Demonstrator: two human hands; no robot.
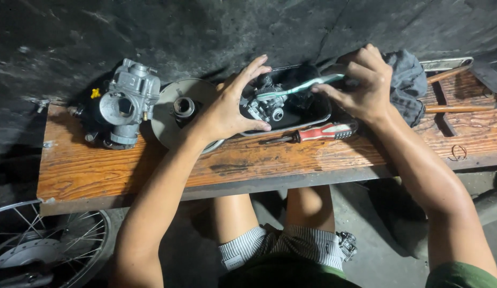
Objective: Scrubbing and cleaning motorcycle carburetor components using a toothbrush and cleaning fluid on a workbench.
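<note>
Right now left hand [227,109] rests spread on the black tray's [318,114] rim, holding nothing. Right hand [363,85] pinches a green toothbrush [299,86] over the small metal part [267,106] between both hands; red-handled screwdriver [312,133] lies just below.

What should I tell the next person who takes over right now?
Left hand: steadies the rim of the dark oval metal tray on the wooden bench.
Right hand: holds a green-and-white toothbrush, bristles on the small grey metal carburettor part in the tray.
Nearby: red-handled screwdriver, larger silver carburettor, grey rag.
Done: part sits in tray. Left: cannot tell how clean.
</note>
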